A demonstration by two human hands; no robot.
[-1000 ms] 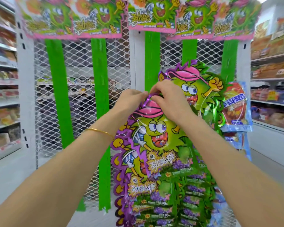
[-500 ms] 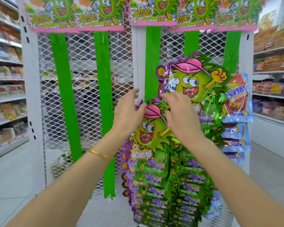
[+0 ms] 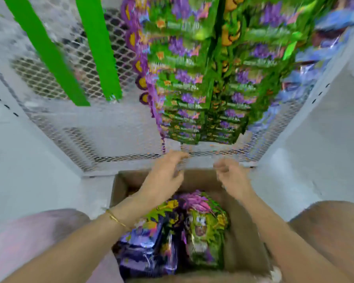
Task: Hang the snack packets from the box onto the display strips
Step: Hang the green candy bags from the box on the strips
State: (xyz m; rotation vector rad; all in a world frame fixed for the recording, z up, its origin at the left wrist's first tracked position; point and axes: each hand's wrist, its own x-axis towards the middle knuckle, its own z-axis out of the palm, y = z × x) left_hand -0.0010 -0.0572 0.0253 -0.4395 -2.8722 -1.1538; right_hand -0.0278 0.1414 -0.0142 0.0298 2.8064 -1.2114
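Now we hover our left hand [image 3: 164,180] and right hand [image 3: 234,179], both empty with fingers loosely curled, over the open box [image 3: 240,237], snack packets [image 3: 205,227] lying inside beneath them.

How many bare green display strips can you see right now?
2. Both hang against the mesh at upper left: the left strip and the right strip, next to the hung packets. Other strips may be hidden behind them.
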